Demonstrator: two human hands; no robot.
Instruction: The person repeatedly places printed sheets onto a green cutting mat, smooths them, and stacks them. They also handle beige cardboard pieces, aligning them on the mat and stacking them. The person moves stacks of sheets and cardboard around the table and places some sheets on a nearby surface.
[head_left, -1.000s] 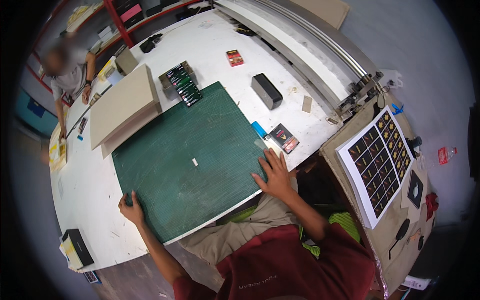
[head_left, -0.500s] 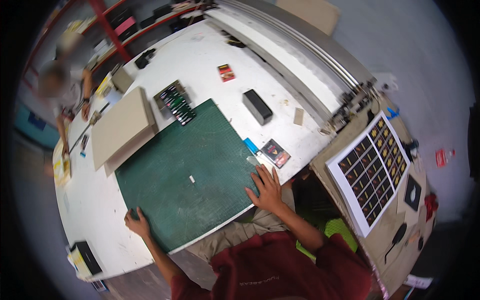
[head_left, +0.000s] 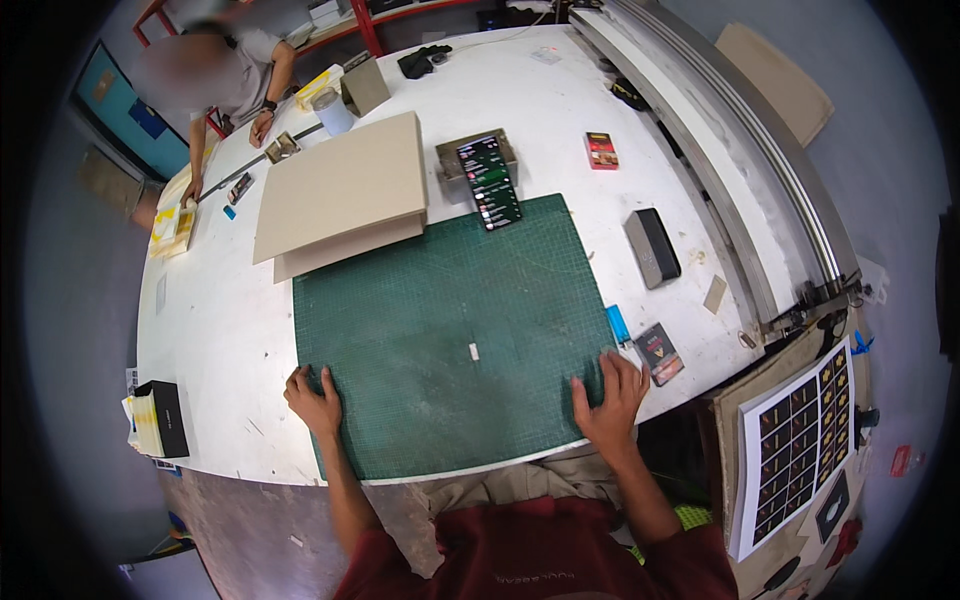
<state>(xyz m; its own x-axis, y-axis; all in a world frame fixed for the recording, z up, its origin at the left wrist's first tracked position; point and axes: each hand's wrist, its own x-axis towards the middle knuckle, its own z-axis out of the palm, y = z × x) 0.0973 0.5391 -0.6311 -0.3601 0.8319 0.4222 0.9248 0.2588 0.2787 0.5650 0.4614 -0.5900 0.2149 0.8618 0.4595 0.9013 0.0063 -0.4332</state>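
Note:
A green cutting mat (head_left: pixel 430 300) lies on the white table in front of me. Across its left edge rests my left hand (head_left: pixel 317 402), fingers apart and holding nothing. My right hand (head_left: pixel 610 408) lies at the opposite edge, thumb spread from the fingers, nothing visibly gripped. Just beyond its fingertips are a blue-handled tool (head_left: pixel 618 325), perhaps a cutter, and a small dark flat box (head_left: pixel 659 354). A tiny white piece (head_left: pixel 474 352) sits near the mat's middle.
Large grey-beige boards (head_left: pixel 345 190) overlap the mat's far left corner. Behind the mat, a dark printed strip (head_left: pixel 490 184) leans on a metal block (head_left: pixel 450 165). Right of it are a black-grey box (head_left: pixel 652 248), a red pack (head_left: pixel 602 150) and printed sheets (head_left: pixel 800 440). Another person (head_left: pixel 262 75) works far left.
The whole view has swung, so the table appears more level and shifted right. Both my hands stay at the mat's side edges, with fingers still spread.

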